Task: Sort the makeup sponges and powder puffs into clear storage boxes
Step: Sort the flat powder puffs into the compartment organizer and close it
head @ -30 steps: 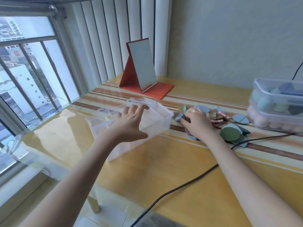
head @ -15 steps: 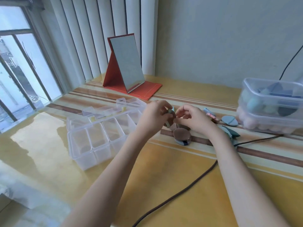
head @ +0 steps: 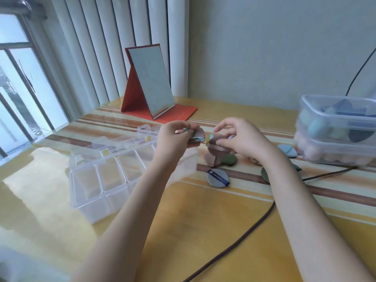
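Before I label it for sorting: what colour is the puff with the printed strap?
Grey puff, dark navy strap; head view.

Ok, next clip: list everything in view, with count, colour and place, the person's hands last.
Clear plastic divided organiser box: one, lid open, left of centre on the table.
Stacked clear lidded tubs: two, holding blue, green and pink sponges, far right.
Red folding stand mirror: one, upright at the back.
Grey round powder puff with dark strap: one, flat on the table, centre.
Dark green round puff: one, behind the grey one.
Light blue puff: one, beside the tubs.
Mauve round puffs: several, exact count unclear, in and under the hands.
Dark cable: one, across the yellow striped table.
Left hand: pinching a mauve puff.
Right hand: pinching a mauve puff.
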A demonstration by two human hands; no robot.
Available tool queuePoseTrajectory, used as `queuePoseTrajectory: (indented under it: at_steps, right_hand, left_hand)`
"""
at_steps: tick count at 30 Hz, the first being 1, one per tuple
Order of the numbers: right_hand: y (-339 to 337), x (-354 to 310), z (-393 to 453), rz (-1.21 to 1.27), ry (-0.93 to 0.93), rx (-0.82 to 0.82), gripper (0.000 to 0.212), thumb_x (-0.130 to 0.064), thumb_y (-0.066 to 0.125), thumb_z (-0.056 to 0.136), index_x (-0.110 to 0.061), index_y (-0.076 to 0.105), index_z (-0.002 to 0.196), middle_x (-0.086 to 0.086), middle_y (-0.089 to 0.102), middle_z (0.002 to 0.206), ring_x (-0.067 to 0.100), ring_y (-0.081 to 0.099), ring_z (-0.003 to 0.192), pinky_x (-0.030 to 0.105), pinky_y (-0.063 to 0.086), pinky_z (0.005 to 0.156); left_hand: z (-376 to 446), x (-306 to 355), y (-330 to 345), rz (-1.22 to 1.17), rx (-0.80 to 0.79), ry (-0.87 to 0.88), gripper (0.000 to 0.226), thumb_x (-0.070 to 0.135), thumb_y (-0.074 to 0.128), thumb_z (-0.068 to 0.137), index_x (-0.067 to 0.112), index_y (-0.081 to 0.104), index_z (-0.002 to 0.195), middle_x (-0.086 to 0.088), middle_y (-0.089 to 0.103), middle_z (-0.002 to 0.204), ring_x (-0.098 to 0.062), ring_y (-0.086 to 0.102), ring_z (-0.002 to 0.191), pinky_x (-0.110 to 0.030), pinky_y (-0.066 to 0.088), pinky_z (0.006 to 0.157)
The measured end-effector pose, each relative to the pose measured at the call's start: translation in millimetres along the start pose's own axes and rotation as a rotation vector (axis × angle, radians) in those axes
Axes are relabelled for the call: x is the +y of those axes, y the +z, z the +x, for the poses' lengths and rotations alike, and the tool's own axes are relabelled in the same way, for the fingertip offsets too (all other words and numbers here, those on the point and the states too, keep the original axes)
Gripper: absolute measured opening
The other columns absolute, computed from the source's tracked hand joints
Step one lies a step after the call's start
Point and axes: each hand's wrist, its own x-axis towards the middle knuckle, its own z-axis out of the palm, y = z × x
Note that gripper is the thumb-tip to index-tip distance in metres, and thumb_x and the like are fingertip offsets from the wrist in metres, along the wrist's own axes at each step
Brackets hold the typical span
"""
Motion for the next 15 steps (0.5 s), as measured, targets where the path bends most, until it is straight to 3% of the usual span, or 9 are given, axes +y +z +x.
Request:
queuePoseTrajectory:
  at_steps: [3,5,8,11,15]
  right_hand:
    - [-0.7,-7.1,-2.7,0.401,0.002,0.071,0.014,-0.007,0.075,0.082,-0.014,0.063,0.087,0.001,0.074,0.078,0.009,0.067,0.059,0.020,0.052,0.048]
    - [1.9,-10.7,-5.0,0.536,-0.011,0.019,0.012,-0.005,0.075,0.081,-0.011,0.065,0.084,0.004,0.072,0.073,0.010,0.067,0.058,0.021,0.053,0.049]
    - [7.0,-11.8,-6.0,0.572,-0.018,0.010,0.009,-0.005,0.072,0.083,-0.012,0.067,0.082,0.013,0.070,0.082,0.014,0.068,0.066,0.026,0.056,0.054]
    - [6.6,-13.1,-5.7,0.594,-0.036,0.064,0.006,-0.007,0.070,0.086,-0.012,0.067,0.085,0.009,0.072,0.084,0.015,0.070,0.072,0.023,0.054,0.051]
    - [17.1,-21.8,-4.1,0.665,-0.097,0.080,0.009,-0.005,0.066,0.089,-0.014,0.069,0.088,0.007,0.064,0.082,0.013,0.069,0.066,0.023,0.056,0.056]
  left_hand:
    - [0.0,0.8,-0.9,0.098,-0.001,0.036,0.023,0.009,0.053,0.092,0.015,0.070,0.078,-0.002,0.071,0.079,-0.012,0.068,0.072,-0.025,0.057,0.073]
    - [-3.8,4.7,-2.0,0.074,-0.088,0.035,0.028,0.025,0.053,0.095,0.008,0.069,0.078,-0.001,0.069,0.070,-0.008,0.065,0.064,-0.021,0.054,0.070]
    - [-6.4,5.8,-4.2,0.116,-0.168,0.084,0.044,0.038,0.059,0.091,-0.004,0.066,0.084,-0.010,0.059,0.074,-0.011,0.053,0.065,-0.023,0.046,0.064]
    - [-6.1,5.8,-6.3,0.188,-0.136,0.134,0.027,0.035,0.075,0.078,0.012,0.063,0.077,-0.010,0.055,0.082,-0.014,0.048,0.077,-0.026,0.039,0.069]
    - [-10.0,5.8,-4.6,0.048,-0.232,0.118,0.018,0.012,0.076,0.078,0.016,0.071,0.095,-0.005,0.071,0.080,-0.012,0.065,0.071,-0.020,0.053,0.064]
